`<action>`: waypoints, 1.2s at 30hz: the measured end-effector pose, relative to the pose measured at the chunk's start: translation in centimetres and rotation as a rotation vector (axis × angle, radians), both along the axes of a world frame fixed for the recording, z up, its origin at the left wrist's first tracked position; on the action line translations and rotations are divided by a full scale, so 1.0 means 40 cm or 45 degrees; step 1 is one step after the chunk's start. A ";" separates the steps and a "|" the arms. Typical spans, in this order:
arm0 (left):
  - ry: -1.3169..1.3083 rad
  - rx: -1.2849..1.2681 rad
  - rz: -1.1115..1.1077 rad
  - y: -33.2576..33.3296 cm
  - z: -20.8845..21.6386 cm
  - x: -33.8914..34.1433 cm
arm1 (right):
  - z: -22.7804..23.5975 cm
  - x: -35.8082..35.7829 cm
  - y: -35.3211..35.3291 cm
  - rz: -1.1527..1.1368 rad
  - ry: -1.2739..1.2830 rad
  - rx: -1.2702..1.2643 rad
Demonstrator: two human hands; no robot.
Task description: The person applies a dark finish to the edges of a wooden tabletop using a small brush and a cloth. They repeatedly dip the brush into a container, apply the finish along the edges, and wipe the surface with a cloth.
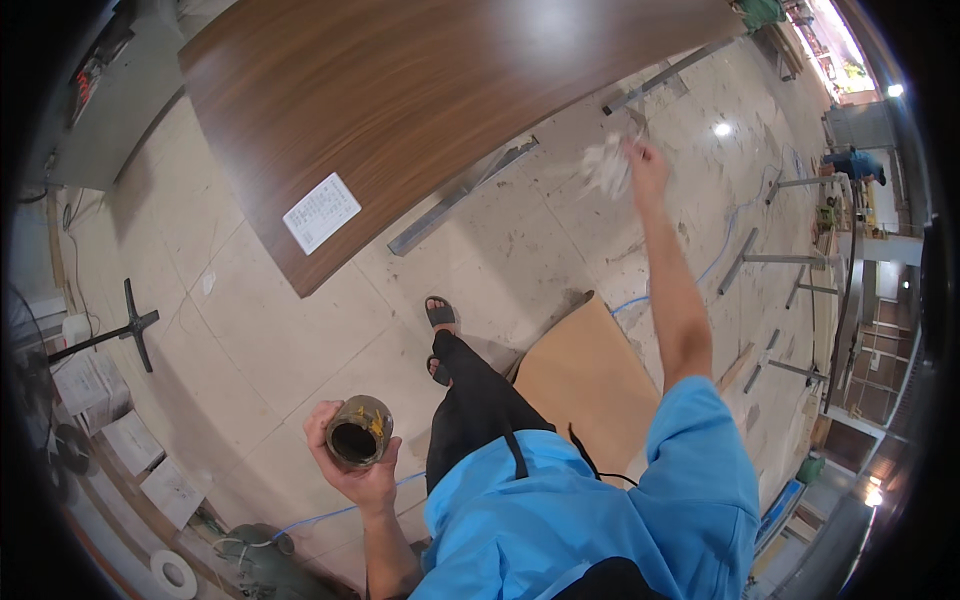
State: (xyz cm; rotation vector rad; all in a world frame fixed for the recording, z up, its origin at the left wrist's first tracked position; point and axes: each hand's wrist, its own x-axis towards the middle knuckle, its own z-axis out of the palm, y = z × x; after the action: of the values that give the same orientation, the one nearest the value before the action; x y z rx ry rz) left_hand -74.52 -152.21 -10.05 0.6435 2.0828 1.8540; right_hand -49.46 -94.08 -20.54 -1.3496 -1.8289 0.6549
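My left hand [367, 487] is wrapped round a round, open-topped container [372, 412] with yellowish stains on its side and a dark inside. What it contains, I cannot make out. Stretched far out to the right, my right hand [648, 168] grips a whitish crumpled cloth [606, 168], smeared by motion, above the tiled floor. Ahead lies a brown wood-grain tabletop [420, 120], apart from both hands. A white printed card [321, 213] with rounded corners rests near its closest corner.
A sheet of brown board [580, 365] lies beside my legs. Metal legs [462, 197] show under the tabletop's edge. A blue hose [715, 262] crosses the floor. At left stands a black cross-shaped base [135, 325]; a white roll [174, 575] lies lower left. Another person [857, 165] is far right.
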 end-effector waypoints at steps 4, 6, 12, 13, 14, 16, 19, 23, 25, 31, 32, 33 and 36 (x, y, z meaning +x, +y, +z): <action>0.043 -0.032 -0.138 0.134 -0.019 -0.059 | 0.093 -0.147 0.299 0.028 -0.330 0.260; 0.092 -0.064 -0.119 0.162 -0.021 -0.082 | 0.077 -0.214 0.385 0.102 -0.403 0.409; 0.069 -0.108 -0.047 0.152 0.034 -0.167 | 0.052 -0.270 0.469 0.262 -0.691 0.416; 0.103 -0.111 -0.049 0.146 0.040 -0.180 | 0.061 -0.272 0.464 0.254 -0.731 0.394; 0.119 -0.127 -0.033 0.138 0.043 -0.194 | 0.072 -0.273 0.452 0.211 -0.785 0.369; 0.117 -0.133 -0.002 0.116 0.042 -0.220 | 0.090 -0.290 0.413 0.228 -0.824 0.282; 0.101 -0.069 0.030 0.060 0.031 -0.261 | 0.091 -0.351 0.307 0.236 -0.904 0.227; 0.040 -0.007 0.004 -0.066 0.012 -0.319 | 0.067 -0.484 0.035 0.374 -0.863 0.233; 0.025 0.062 0.003 -0.147 0.004 -0.351 | 0.055 -0.582 -0.187 0.597 -0.837 0.372; -0.006 0.168 0.056 -0.426 0.010 -0.421 | -0.029 -0.982 -1.233 1.330 -0.788 -0.196; -0.002 0.165 0.079 -0.475 0.015 -0.433 | -0.064 -1.046 -1.422 1.451 -0.677 -0.287; -0.003 0.155 0.093 -0.522 0.020 -0.444 | -0.100 -1.107 -1.579 1.582 -0.480 -0.498; 0.236 0.067 0.142 -0.663 0.027 -0.492 | -0.213 -1.245 -1.911 1.399 -0.187 -1.215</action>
State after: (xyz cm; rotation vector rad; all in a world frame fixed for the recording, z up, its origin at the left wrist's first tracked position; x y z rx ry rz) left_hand -94.21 -178.74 -8.97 0.7528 2.2338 1.9842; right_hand -99.25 -170.52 -29.05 -0.7384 -2.4323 2.2471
